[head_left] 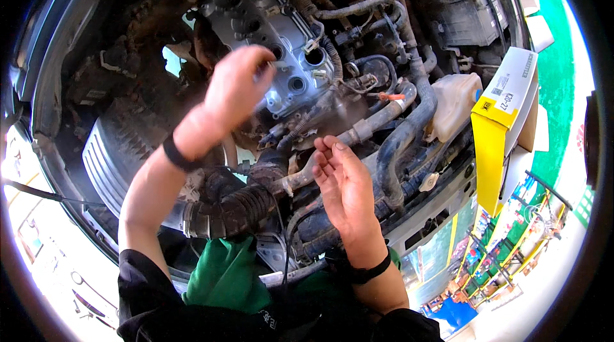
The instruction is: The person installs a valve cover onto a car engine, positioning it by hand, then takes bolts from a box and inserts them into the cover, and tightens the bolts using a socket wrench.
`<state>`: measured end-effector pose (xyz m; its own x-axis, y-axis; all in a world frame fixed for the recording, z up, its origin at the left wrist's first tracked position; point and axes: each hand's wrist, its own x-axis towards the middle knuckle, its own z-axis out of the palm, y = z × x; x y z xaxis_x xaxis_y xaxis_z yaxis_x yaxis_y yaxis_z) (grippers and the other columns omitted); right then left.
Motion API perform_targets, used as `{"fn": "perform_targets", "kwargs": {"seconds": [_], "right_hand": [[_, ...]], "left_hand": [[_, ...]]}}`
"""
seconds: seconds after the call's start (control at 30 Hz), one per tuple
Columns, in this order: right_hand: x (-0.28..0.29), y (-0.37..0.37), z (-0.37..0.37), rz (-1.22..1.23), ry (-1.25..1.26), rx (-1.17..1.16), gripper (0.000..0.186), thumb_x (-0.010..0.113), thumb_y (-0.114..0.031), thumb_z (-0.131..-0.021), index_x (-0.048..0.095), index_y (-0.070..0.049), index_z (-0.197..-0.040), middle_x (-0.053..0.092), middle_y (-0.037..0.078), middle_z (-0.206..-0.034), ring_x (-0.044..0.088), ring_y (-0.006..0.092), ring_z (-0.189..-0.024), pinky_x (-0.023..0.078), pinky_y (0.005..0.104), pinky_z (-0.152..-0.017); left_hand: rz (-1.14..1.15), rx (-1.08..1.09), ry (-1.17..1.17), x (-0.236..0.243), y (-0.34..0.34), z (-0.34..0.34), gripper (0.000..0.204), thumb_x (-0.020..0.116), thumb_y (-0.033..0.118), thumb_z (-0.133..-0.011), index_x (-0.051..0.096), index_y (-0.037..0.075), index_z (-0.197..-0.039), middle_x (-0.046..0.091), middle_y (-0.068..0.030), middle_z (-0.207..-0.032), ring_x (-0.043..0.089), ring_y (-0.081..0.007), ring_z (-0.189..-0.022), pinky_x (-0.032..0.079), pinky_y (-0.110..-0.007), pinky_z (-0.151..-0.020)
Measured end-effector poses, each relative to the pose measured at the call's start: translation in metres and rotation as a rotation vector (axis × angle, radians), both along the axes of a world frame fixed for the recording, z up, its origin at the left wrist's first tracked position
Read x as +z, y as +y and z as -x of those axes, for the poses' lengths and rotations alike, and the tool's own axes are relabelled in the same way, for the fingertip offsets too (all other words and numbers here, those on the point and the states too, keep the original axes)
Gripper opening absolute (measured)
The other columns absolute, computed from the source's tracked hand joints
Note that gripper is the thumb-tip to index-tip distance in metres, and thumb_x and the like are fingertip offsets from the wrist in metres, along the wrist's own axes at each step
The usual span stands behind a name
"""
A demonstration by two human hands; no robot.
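My left hand (240, 86) hangs over the grey engine valve cover (265, 19), beside its round openings. Its fingers curl and are smeared by motion, so whether they hold anything is hidden. Lower and to the right, my right hand (345, 182) is raised with the palm partly showing, fingers loosely bent and apart, nothing seen in it. Just behind it runs a grey coolant pipe (374, 121) with an orange clip (391, 96). A black ribbed air intake hose (224, 214) lies below my left forearm.
At the right, a yellow and white cardboard box (489, 150) stands on the car's front edge, next to a whitish fluid reservoir (453, 105). Thick black hoses (412, 131) cross the bay. Green cloth (230, 271) lies near my body; a ribbed grey cover (105, 163) is at left.
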<state>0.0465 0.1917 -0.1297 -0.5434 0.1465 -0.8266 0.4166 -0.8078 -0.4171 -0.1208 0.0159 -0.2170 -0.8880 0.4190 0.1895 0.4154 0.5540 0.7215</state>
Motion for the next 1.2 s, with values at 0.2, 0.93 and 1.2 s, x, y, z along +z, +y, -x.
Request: {"fn": "perform_targets", "kwargs": {"seconds": [0.2, 0.93, 1.2], "right_hand": [[-0.006, 0.002, -0.001, 0.060, -0.034, 0.024, 0.018, 0.055, -0.015, -0.101, 0.059, -0.003, -0.114, 0.064, 0.006, -0.106, 0.060, 0.0141, -0.089, 0.049, 0.0297, -0.079], [-0.008, 0.004, -0.005, 0.015, -0.040, 0.052, 0.014, 0.056, -0.014, -0.099, 0.063, -0.004, -0.106, 0.064, 0.004, -0.099, 0.059, 0.0120, -0.087, 0.050, 0.0278, -0.078], [0.018, 0.026, 0.007, 0.080, 0.067, 0.030, 0.017, 0.057, -0.015, -0.098, 0.062, -0.002, -0.108, 0.064, 0.005, -0.096, 0.057, 0.0122, -0.081, 0.046, 0.0287, -0.072]], "left_hand": [[0.309, -0.002, 0.022, -0.065, -0.013, 0.060, 0.018, 0.066, 0.015, -0.091, 0.064, 0.004, -0.105, 0.067, -0.0209, -0.095, 0.063, -0.0443, -0.091, 0.052, -0.052, -0.078], [0.523, 0.059, 0.115, -0.097, 0.007, 0.065, 0.030, 0.069, 0.028, -0.086, 0.069, 0.007, -0.108, 0.065, -0.0140, -0.109, 0.056, -0.0368, -0.114, 0.048, -0.046, -0.096], [0.503, 0.115, -0.117, -0.132, -0.017, 0.066, 0.038, 0.062, 0.021, -0.094, 0.063, 0.001, -0.126, 0.060, -0.0227, -0.132, 0.050, -0.0410, -0.129, 0.038, -0.047, -0.113]]}}
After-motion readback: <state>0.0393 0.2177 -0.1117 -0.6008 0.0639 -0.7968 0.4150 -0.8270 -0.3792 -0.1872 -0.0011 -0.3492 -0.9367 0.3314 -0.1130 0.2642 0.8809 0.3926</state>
